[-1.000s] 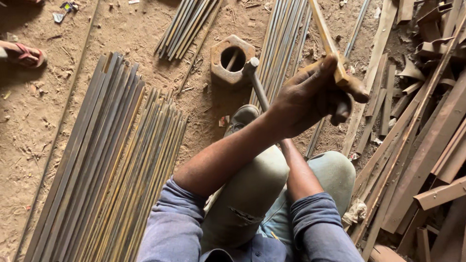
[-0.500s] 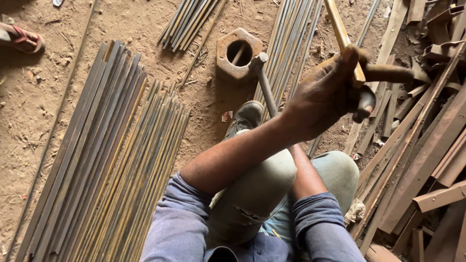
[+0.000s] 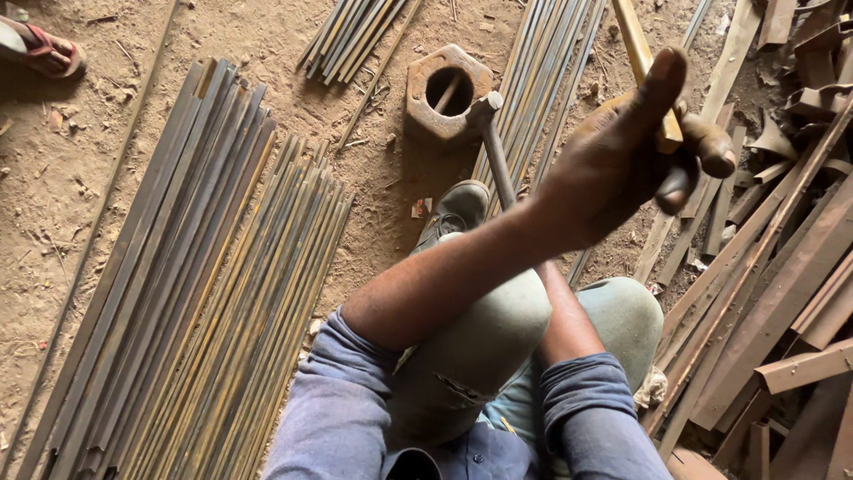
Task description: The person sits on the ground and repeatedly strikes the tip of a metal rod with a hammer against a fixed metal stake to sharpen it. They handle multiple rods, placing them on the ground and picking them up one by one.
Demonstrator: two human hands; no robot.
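My left hand (image 3: 613,169) is raised at the upper right, shut on a yellowish flat metal strip (image 3: 635,40) that runs up out of view, with the thumb sticking up. A hammer (image 3: 494,147) leans with its head against a rusty hexagonal block with a round hole (image 3: 425,114). Its handle runs back under my left forearm. My right forearm (image 3: 562,311) reaches up to that same spot, and the right hand is hidden behind the left forearm. My shoe (image 3: 458,212) rests on the dirt just below the block.
Long bundles of metal strips (image 3: 178,293) lie on the dirt floor at left, with more bundles (image 3: 542,62) at the top. Rusty scrap bars and offcuts (image 3: 782,284) pile up at right. Another person's sandalled foot (image 3: 40,49) is at the top left.
My left hand has shifted slightly right with the strip, and the thumb has lifted straight up. The hammer and block stay where they were.
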